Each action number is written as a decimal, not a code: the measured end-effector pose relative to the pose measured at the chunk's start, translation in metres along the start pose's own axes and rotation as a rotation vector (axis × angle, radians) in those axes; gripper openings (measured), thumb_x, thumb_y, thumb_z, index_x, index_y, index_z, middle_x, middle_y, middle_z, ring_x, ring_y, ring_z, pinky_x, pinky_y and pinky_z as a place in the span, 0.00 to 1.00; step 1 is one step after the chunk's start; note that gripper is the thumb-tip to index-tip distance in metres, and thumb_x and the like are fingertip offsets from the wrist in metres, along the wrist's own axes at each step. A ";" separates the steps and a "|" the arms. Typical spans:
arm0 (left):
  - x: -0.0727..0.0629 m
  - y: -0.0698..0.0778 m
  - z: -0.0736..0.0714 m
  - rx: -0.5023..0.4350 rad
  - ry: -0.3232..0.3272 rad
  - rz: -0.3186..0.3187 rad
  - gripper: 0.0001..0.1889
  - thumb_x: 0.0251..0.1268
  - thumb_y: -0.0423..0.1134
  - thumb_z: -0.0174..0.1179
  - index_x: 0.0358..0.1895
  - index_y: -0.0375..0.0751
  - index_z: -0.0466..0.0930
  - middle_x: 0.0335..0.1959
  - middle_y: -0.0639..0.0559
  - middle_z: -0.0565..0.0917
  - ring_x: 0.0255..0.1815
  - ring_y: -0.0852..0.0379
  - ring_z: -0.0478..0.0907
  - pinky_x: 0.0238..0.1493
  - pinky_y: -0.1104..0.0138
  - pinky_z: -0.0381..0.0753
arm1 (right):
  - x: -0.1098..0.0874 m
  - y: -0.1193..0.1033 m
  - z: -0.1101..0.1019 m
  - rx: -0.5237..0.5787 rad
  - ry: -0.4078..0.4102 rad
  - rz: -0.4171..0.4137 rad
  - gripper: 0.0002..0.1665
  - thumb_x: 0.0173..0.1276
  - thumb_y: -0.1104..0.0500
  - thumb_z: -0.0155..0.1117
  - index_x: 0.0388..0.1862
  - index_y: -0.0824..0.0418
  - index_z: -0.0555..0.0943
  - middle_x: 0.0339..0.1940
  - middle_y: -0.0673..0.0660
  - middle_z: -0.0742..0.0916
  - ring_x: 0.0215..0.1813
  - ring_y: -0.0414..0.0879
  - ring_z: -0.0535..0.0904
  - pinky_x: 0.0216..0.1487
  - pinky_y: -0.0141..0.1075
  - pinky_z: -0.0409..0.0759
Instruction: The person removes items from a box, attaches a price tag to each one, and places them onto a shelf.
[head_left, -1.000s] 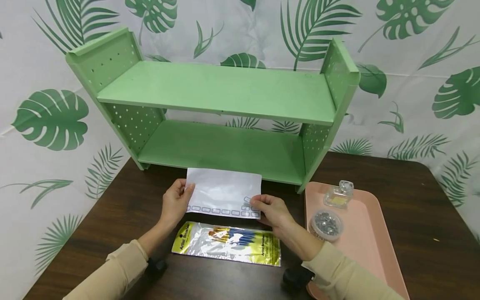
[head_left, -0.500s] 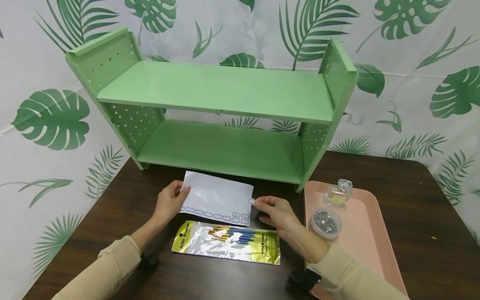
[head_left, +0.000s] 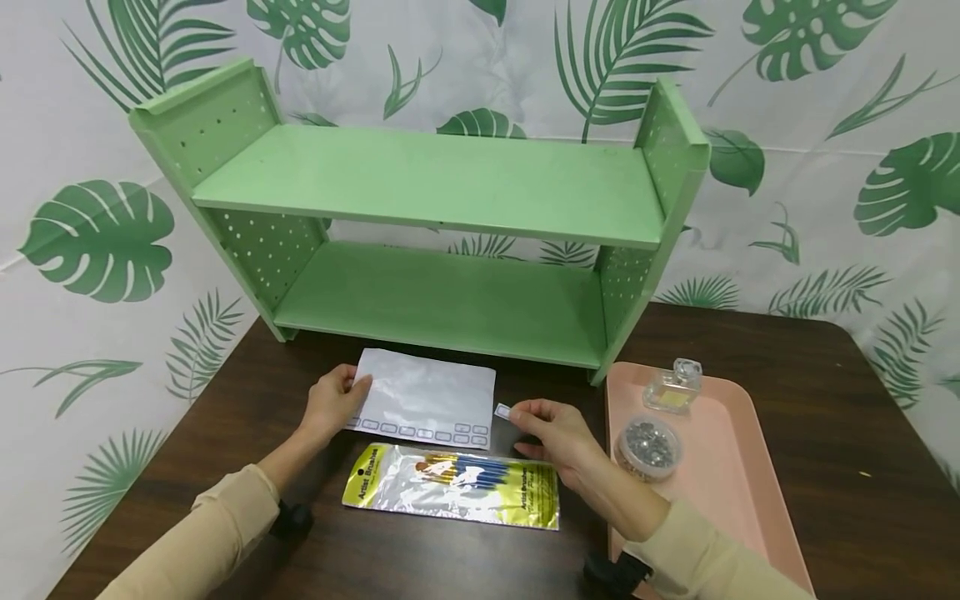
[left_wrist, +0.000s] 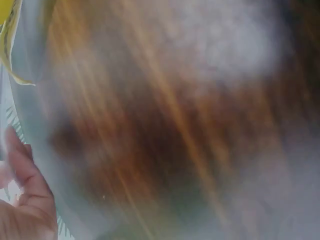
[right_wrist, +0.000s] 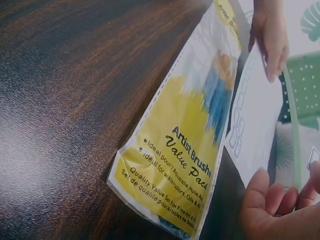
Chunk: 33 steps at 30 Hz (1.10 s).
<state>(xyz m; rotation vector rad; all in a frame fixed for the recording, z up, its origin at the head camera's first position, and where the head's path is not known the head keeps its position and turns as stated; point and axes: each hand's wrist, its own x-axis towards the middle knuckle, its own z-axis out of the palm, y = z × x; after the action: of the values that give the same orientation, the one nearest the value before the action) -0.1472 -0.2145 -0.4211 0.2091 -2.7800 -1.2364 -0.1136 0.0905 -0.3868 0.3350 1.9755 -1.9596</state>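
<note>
You are at a tabletop workspace; home, office or studio cannot be determined. In your head view, note the leaf-print backdrop (head_left: pixel 517 62) and shelf (head_left: pixel 442 183) at 12 o'clock, brushes (head_left: pixel 450 487) on the table (head_left: pixel 420 558) at 6, and tray (head_left: pixel 723 475) at 4.

A green two-tier shelf (head_left: pixel 450 287) with perforated end panels stands at the back of a dark wood-grain surface (head_left: pixel 825 433), before a white backdrop (head_left: pixel 495 75) printed with green leaves. In front lies a shiny yellow-ended packet (head_left: pixel 452 486) marked "Artist Brushes." At right, a pink tray (head_left: pixel 723 467) holds a clear bottle (head_left: pixel 672 390) just behind a round tub (head_left: pixel 649 448) of small silvery pieces.
</note>
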 end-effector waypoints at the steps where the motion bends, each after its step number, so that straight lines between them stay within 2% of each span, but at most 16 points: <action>1: 0.000 0.000 -0.001 0.009 -0.006 -0.002 0.14 0.66 0.37 0.55 0.45 0.26 0.76 0.31 0.39 0.83 0.22 0.61 0.74 0.23 0.71 0.72 | 0.000 0.000 0.000 0.002 -0.001 0.002 0.07 0.65 0.65 0.60 0.40 0.69 0.78 0.36 0.54 0.79 0.41 0.47 0.75 0.40 0.39 0.83; 5: -0.001 0.000 -0.007 0.059 -0.026 -0.006 0.17 0.66 0.39 0.55 0.48 0.27 0.75 0.36 0.37 0.83 0.30 0.53 0.78 0.28 0.68 0.73 | -0.002 0.001 0.000 0.004 -0.006 0.008 0.08 0.65 0.65 0.60 0.41 0.69 0.78 0.36 0.55 0.79 0.41 0.47 0.74 0.38 0.37 0.83; 8: -0.003 -0.003 -0.011 0.089 -0.018 0.013 0.17 0.66 0.40 0.56 0.50 0.28 0.75 0.41 0.36 0.82 0.38 0.47 0.79 0.34 0.62 0.76 | -0.003 0.002 -0.001 0.002 -0.008 0.018 0.09 0.65 0.65 0.61 0.42 0.69 0.78 0.36 0.56 0.79 0.40 0.48 0.74 0.36 0.36 0.83; 12: -0.008 0.001 -0.012 0.086 0.009 0.084 0.15 0.65 0.38 0.58 0.49 0.31 0.77 0.43 0.37 0.82 0.39 0.47 0.77 0.37 0.60 0.75 | -0.004 0.003 -0.003 -0.003 -0.023 0.028 0.10 0.65 0.65 0.61 0.43 0.70 0.77 0.36 0.56 0.78 0.39 0.48 0.74 0.34 0.35 0.83; 14: -0.013 0.010 -0.010 0.044 -0.013 0.130 0.13 0.64 0.37 0.59 0.47 0.32 0.78 0.40 0.40 0.83 0.36 0.50 0.76 0.34 0.65 0.73 | -0.005 0.004 -0.004 -0.006 -0.036 0.027 0.11 0.65 0.65 0.61 0.44 0.70 0.77 0.36 0.56 0.77 0.38 0.47 0.74 0.34 0.34 0.83; 16: -0.019 0.024 -0.005 -0.042 -0.090 0.154 0.11 0.64 0.36 0.60 0.45 0.34 0.80 0.38 0.42 0.84 0.35 0.52 0.76 0.32 0.68 0.73 | -0.006 0.004 -0.005 -0.007 -0.048 0.031 0.11 0.66 0.64 0.61 0.44 0.70 0.77 0.35 0.55 0.77 0.38 0.46 0.74 0.34 0.34 0.82; 18: -0.027 0.038 0.003 -0.149 -0.200 0.158 0.10 0.64 0.36 0.60 0.43 0.34 0.80 0.36 0.41 0.84 0.34 0.51 0.77 0.30 0.69 0.75 | -0.007 0.004 -0.005 -0.011 -0.061 0.035 0.11 0.66 0.64 0.61 0.44 0.70 0.77 0.35 0.55 0.77 0.37 0.46 0.73 0.34 0.33 0.82; 21: -0.037 0.060 0.016 -0.276 -0.369 0.132 0.10 0.64 0.37 0.60 0.42 0.34 0.80 0.36 0.39 0.83 0.35 0.48 0.79 0.32 0.66 0.78 | -0.009 0.005 -0.006 -0.013 -0.072 0.048 0.10 0.66 0.64 0.60 0.43 0.69 0.77 0.34 0.55 0.77 0.37 0.45 0.73 0.34 0.32 0.82; 23: -0.043 0.070 0.025 -0.324 -0.449 0.126 0.10 0.63 0.38 0.60 0.42 0.33 0.80 0.36 0.38 0.82 0.34 0.48 0.78 0.33 0.64 0.79 | -0.011 0.005 -0.006 -0.017 -0.078 0.058 0.10 0.66 0.64 0.61 0.43 0.69 0.77 0.34 0.55 0.77 0.36 0.46 0.74 0.33 0.32 0.82; 27: -0.050 0.082 0.039 -0.367 -0.534 0.123 0.11 0.62 0.39 0.61 0.42 0.34 0.80 0.36 0.39 0.83 0.33 0.51 0.78 0.34 0.64 0.79 | -0.014 0.006 -0.005 -0.037 -0.098 0.069 0.10 0.66 0.63 0.61 0.42 0.69 0.77 0.33 0.55 0.78 0.33 0.44 0.76 0.32 0.32 0.82; 33: -0.056 0.088 0.051 -0.393 -0.595 0.137 0.11 0.61 0.38 0.62 0.41 0.33 0.80 0.32 0.42 0.83 0.32 0.53 0.79 0.34 0.66 0.79 | -0.019 0.010 -0.005 -0.060 -0.153 0.065 0.10 0.66 0.64 0.60 0.43 0.69 0.77 0.31 0.54 0.78 0.29 0.41 0.76 0.30 0.30 0.81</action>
<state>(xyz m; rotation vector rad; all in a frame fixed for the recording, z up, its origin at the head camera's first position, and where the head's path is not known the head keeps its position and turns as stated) -0.1064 -0.1094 -0.3916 -0.4421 -2.8220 -2.0353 -0.0930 0.0968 -0.3885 0.2237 1.8983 -1.8245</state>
